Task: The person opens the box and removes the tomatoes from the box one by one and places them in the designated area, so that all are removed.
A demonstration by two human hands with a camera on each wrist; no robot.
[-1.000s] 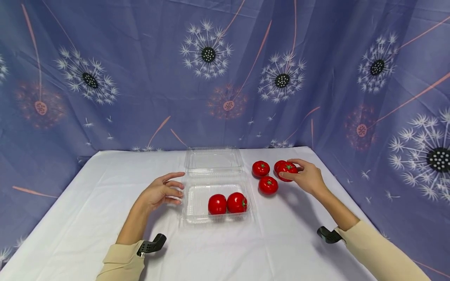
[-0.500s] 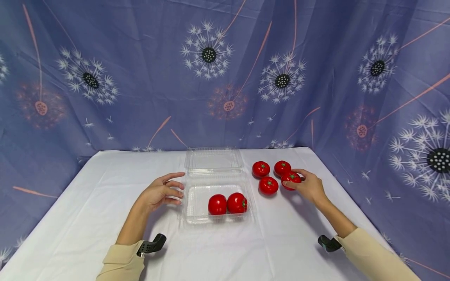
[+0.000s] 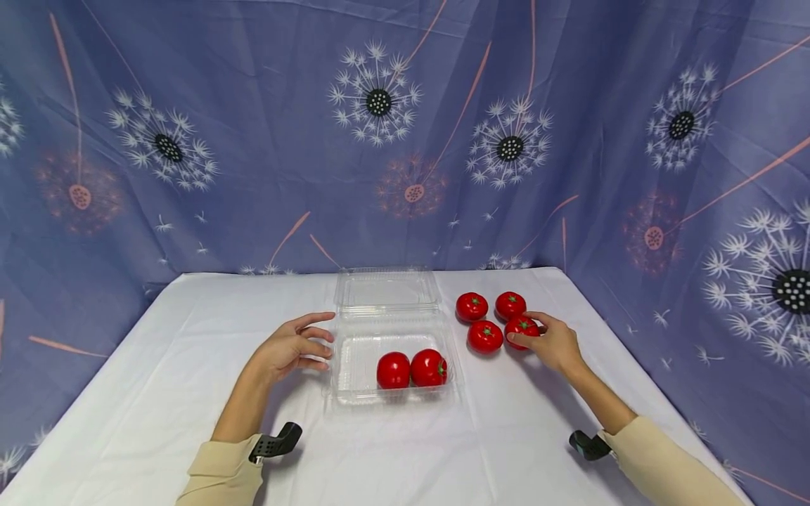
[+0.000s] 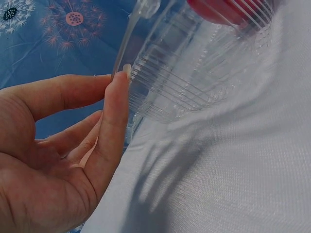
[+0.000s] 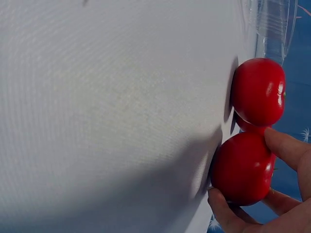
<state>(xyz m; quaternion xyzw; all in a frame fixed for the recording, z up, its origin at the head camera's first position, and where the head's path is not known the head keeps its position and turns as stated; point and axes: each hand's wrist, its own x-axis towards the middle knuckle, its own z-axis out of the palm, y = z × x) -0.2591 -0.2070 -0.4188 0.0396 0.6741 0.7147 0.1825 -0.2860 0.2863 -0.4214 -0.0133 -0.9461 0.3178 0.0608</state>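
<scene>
My left hand (image 3: 287, 350) is beside the left edge of a clear plastic clamshell container (image 3: 354, 342). Its fingers are spread and relaxed, with the thumb (image 4: 119, 97) and a fingertip right at the rim in the left wrist view. Two red tomatoes (image 3: 394, 370) sit in the near right part of the container's base. On the right, my right hand (image 3: 557, 344) grips a tomato (image 5: 243, 167) between thumb and fingers, low over the cloth. Close by it are three other tomatoes: one left (image 3: 485, 338), one behind (image 3: 510, 305), one behind left (image 3: 471, 307).
The container's lid (image 3: 387, 289) lies folded back, away from me. A white cloth (image 3: 405, 457) covers the table. Blue curtains (image 3: 272, 140) with dandelion prints hang behind the table and along its sides.
My right hand has brought its tomato nearer to me and down beside the others, uncovering the tomato behind. My left hand stays at the container's edge.
</scene>
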